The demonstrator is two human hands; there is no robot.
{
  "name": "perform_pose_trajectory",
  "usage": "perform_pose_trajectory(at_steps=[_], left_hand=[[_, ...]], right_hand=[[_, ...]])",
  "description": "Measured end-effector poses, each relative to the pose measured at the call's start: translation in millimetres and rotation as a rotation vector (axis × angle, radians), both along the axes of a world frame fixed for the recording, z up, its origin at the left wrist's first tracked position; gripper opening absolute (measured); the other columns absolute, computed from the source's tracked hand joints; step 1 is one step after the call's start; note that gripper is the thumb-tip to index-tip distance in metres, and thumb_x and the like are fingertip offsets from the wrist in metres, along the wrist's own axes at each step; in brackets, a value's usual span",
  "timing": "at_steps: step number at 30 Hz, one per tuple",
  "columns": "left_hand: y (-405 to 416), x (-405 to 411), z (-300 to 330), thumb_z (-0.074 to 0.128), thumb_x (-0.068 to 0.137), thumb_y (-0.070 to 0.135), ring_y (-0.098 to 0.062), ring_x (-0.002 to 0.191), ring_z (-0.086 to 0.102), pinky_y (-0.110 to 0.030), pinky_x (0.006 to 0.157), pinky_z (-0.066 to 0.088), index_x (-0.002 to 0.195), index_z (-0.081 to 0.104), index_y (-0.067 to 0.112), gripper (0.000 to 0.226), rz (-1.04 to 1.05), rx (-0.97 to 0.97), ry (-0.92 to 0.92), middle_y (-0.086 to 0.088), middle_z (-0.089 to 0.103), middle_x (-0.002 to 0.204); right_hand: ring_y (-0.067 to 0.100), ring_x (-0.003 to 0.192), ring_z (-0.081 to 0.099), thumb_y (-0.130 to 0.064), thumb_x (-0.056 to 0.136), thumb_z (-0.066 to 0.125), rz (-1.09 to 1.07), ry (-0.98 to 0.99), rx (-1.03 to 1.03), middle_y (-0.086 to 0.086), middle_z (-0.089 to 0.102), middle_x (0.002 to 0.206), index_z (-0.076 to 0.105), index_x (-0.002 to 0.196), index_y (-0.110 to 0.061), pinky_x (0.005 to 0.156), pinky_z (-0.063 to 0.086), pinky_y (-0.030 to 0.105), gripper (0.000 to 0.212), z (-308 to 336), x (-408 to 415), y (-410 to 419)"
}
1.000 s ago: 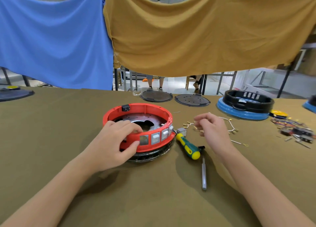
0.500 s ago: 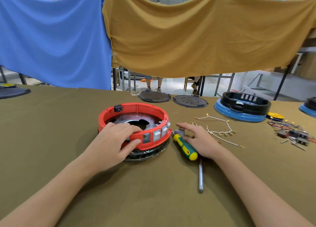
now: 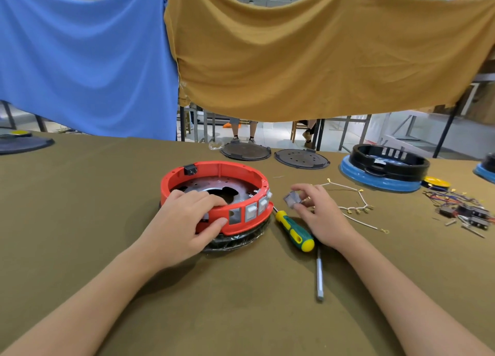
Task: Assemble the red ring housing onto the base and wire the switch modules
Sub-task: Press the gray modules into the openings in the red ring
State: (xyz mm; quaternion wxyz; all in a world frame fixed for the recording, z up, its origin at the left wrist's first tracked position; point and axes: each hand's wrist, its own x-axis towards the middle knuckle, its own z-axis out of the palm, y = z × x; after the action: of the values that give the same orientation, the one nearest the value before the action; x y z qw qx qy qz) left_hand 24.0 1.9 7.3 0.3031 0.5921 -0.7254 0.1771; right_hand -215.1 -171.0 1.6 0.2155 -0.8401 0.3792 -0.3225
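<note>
Red ring with white switches in its front wall, seated flat on a black base on the surface. Left hand grips the ring's near rim, fingers curled over it. Right hand, right of the ring, pinches a small grey switch. Beside the ring, a screwdriver points tip-first toward it.
</note>
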Motion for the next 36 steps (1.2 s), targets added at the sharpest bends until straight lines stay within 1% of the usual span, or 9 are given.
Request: perform_pose_trajectory(at_steps=[3, 7, 9, 13, 17, 24, 30, 34, 36], left_hand=[[0.7, -0.3, 0.1, 0.047, 0.091, 0.044, -0.01, 0.085, 0.058, -0.04, 0.081, 0.043, 0.104, 0.064, 0.025, 0.029, 0.019, -0.018, 0.009, 0.019, 0.062, 0.094], [1.4, -0.3, -0.9, 0.048, 0.09, 0.043, -0.009, 0.081, 0.054, -0.041, 0.08, 0.041, 0.101, 0.063, 0.026, 0.026, 0.043, -0.02, 0.006, 0.018, 0.061, 0.091], [0.7, -0.1, -1.6, 0.047, 0.091, 0.044, -0.009, 0.081, 0.053, -0.04, 0.081, 0.04, 0.101, 0.063, 0.026, 0.026, 0.049, -0.015, 0.002, 0.017, 0.062, 0.091], [-1.9, 1.6, -2.1, 0.047, 0.092, 0.045, -0.007, 0.082, 0.053, -0.038, 0.082, 0.039, 0.101, 0.062, 0.027, 0.025, 0.042, -0.008, 0.005, 0.017, 0.063, 0.093], [-2.2, 2.4, -4.3, 0.048, 0.092, 0.044, -0.007, 0.081, 0.052, -0.039, 0.082, 0.039, 0.101, 0.062, 0.026, 0.025, 0.04, -0.012, 0.014, 0.017, 0.063, 0.092], [-3.9, -0.8, -3.0, 0.048, 0.091, 0.043, -0.007, 0.08, 0.051, -0.037, 0.081, 0.038, 0.1, 0.063, 0.025, 0.025, 0.022, -0.056, 0.046, 0.019, 0.06, 0.09], [-2.0, -5.1, -1.7, 0.052, 0.09, 0.039, -0.007, 0.087, 0.053, -0.038, 0.086, 0.04, 0.103, 0.065, 0.022, 0.025, 0.026, -0.094, 0.083, 0.017, 0.057, 0.093], [-2.4, -6.6, -1.6, 0.052, 0.09, 0.039, -0.008, 0.09, 0.055, -0.039, 0.086, 0.04, 0.103, 0.065, 0.021, 0.026, 0.02, -0.1, 0.097, 0.018, 0.058, 0.095], [-3.0, -6.5, -2.0, 0.051, 0.09, 0.04, -0.007, 0.09, 0.054, -0.038, 0.087, 0.04, 0.104, 0.065, 0.022, 0.026, 0.02, -0.092, 0.1, 0.019, 0.057, 0.095]], right_hand=[[0.016, 0.1, 0.062, -0.01, 0.1, 0.052, 0.066, -0.222, 0.125, 0.003, 0.053, 0.11, 0.059, 0.13, -0.033, 0.092, 0.052, 0.029, 0.038, 5.5, 2.8, 8.2], [0.024, 0.092, 0.071, -0.002, 0.092, 0.061, 0.261, -0.691, 0.579, 0.009, 0.068, 0.099, 0.068, 0.119, -0.022, 0.083, 0.059, 0.031, 0.035, 24.9, 7.9, 25.9], [0.025, 0.09, 0.071, -0.007, 0.085, 0.068, 0.362, -0.808, 0.751, 0.01, 0.073, 0.097, 0.067, 0.117, -0.016, 0.08, 0.059, 0.032, 0.033, 35.7, 13.6, 32.3], [0.031, 0.095, 0.071, -0.001, 0.083, 0.065, 0.474, -0.842, 0.926, 0.018, 0.073, 0.105, 0.063, 0.12, -0.011, 0.08, 0.06, 0.036, 0.038, 42.6, 31.9, 40.2], [0.028, 0.095, 0.071, 0.001, 0.082, 0.063, 0.624, -0.901, 1.042, 0.019, 0.07, 0.111, 0.071, 0.112, -0.008, 0.079, 0.058, 0.033, 0.032, 28.2, 38.5, 49.0], [0.028, 0.099, 0.069, -0.001, 0.086, 0.062, 0.711, -0.846, 1.057, 0.021, 0.067, 0.119, 0.068, 0.121, -0.011, 0.084, 0.057, 0.034, 0.036, 21.2, 36.2, 53.5], [0.026, 0.09, 0.073, -0.005, 0.086, 0.062, 0.679, -0.826, 1.04, 0.019, 0.071, 0.109, 0.071, 0.117, -0.013, 0.079, 0.059, 0.035, 0.033, 19.6, 39.5, 61.3], [0.032, 0.096, 0.073, -0.004, 0.085, 0.061, 0.674, -0.848, 1.048, 0.024, 0.07, 0.112, 0.073, 0.111, -0.01, 0.077, 0.06, 0.036, 0.029, 18.7, 39.9, 64.1], [0.03, 0.094, 0.072, -0.003, 0.084, 0.062, 0.668, -0.845, 1.01, 0.023, 0.07, 0.111, 0.073, 0.111, -0.008, 0.078, 0.06, 0.035, 0.03, 19.2, 38.6, 63.7]])
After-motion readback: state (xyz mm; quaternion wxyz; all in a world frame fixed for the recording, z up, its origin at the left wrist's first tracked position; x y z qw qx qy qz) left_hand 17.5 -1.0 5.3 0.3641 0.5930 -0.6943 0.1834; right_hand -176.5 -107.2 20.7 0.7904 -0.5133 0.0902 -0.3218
